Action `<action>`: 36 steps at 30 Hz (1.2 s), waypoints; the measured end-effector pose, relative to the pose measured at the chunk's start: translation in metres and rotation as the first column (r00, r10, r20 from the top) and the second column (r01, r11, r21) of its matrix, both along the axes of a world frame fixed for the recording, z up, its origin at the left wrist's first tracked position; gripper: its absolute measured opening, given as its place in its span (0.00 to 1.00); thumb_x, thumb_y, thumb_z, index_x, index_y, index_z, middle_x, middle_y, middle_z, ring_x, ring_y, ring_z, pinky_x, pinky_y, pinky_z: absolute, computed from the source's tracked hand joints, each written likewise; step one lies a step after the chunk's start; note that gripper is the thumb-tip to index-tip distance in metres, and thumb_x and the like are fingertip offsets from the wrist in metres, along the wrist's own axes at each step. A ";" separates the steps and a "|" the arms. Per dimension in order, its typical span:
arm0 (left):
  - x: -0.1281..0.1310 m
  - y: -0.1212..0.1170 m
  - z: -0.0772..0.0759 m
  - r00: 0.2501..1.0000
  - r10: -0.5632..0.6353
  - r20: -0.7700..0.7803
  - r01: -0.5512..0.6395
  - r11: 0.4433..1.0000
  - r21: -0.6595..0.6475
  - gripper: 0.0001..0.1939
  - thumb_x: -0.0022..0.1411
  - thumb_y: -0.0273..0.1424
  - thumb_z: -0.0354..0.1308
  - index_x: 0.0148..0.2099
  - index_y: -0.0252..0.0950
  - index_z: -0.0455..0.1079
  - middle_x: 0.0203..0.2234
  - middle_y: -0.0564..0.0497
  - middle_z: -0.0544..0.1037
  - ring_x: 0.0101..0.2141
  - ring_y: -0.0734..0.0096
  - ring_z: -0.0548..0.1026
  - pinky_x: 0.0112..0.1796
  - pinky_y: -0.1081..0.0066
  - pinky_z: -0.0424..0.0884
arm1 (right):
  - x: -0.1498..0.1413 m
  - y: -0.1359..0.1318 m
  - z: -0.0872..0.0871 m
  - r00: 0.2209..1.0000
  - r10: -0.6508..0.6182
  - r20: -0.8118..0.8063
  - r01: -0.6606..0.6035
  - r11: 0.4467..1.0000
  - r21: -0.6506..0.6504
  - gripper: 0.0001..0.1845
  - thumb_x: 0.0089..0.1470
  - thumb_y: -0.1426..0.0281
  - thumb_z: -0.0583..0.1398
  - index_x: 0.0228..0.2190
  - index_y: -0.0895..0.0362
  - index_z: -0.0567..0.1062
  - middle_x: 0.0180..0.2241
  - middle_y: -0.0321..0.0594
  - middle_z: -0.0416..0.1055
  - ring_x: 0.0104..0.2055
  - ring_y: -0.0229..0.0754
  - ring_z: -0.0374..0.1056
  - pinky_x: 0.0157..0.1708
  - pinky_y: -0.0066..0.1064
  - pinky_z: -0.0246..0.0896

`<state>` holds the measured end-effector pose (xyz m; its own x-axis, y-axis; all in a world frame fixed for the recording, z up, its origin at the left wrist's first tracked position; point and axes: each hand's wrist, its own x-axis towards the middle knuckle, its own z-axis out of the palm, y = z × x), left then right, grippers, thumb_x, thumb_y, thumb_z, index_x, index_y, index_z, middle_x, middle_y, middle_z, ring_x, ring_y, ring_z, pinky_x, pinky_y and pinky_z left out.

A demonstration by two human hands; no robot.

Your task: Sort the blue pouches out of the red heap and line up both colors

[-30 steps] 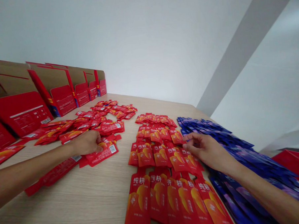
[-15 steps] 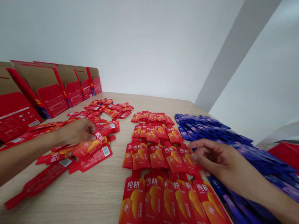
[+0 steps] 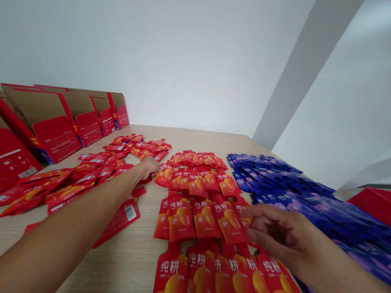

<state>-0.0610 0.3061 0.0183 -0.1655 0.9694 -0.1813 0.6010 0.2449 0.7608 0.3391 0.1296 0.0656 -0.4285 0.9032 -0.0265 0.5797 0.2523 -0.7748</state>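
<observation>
The left hand (image 3: 150,167) is closing its fingertips on the edge of a single red fruit-printed pouch (image 3: 164,174), apparently pinching it, though the back of the hand is hiding most of the grip. That pouch is lying face up and slightly tilted at the left end of the second row from the back; whether it is touching its neighbour there is hard to tell. The right hand (image 3: 286,233) is hovering loosely curled, thumb and forefinger apart, over the right-end pouch (image 3: 241,206) of the third row; contact is unclear.

Around them, rows of red pouches (image 3: 205,215) are overlapping down the middle of the worktop (image 3: 195,138). Loose red pouches (image 3: 71,191) are lying jumbled to the left, partly covered by the left forearm. Blue pouches (image 3: 268,173) are spreading close along the right side, and red cartons (image 3: 57,137) are standing open-flapped at the far left.

Because the rows are overlapping, a low left hand could be dragging neighbours askew, and a loose edge grip could be letting the pouch twist. The right wrist is sitting near the blue pouches, so a sideways sweep could be mixing the colours.
</observation>
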 end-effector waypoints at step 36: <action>-0.077 -0.096 0.069 0.995 -0.094 0.016 0.090 0.985 0.150 0.10 0.56 0.37 0.62 0.37 0.36 0.77 0.32 0.45 0.84 0.37 0.55 0.82 0.42 0.62 0.80 | -0.081 -0.011 0.043 0.895 0.349 0.279 -0.388 0.916 0.097 0.12 0.71 0.66 0.56 0.38 0.54 0.77 0.26 0.34 0.72 0.24 0.35 0.62 0.24 0.28 0.49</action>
